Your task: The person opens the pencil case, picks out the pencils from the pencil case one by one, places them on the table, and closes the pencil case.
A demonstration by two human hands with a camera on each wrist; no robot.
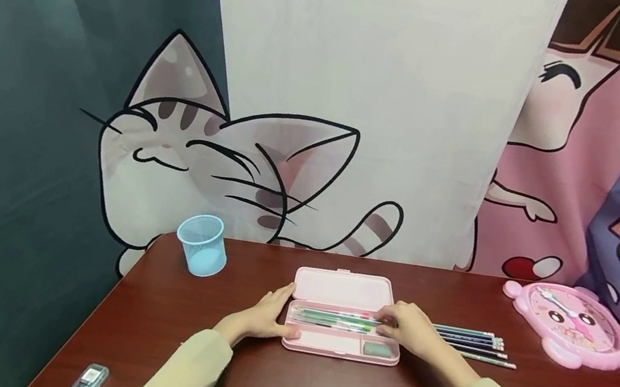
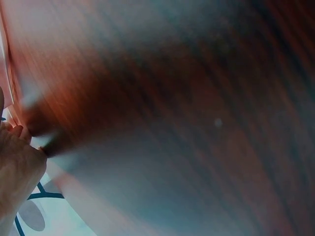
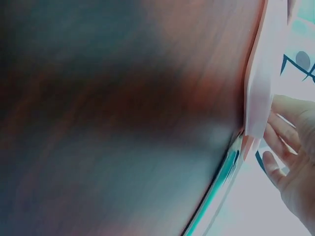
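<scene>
An open pink pencil case [image 1: 321,342] lies on the table with its lid [image 1: 343,288] folded back. Several slim pens [image 1: 325,319] fill its long compartment, and a greenish eraser [image 1: 378,350] sits in the front right one. My left hand [image 1: 263,315] rests against the case's left end, fingers extended along the side and thumb at the front corner. At the right end, my right hand [image 1: 409,327] reaches over the rim, fingers bent around the pens' ends. In the right wrist view, the case wall [image 3: 261,88] hides the fingertips of this hand [image 3: 298,157].
Several dark pencils [image 1: 473,341] lie right of the case, behind my right forearm. A blue mesh cup [image 1: 202,247] stands at the back left. A pink animal-shaped clock [image 1: 573,326] lies at the back right. Near the front left edge is a small clear box [image 1: 88,383].
</scene>
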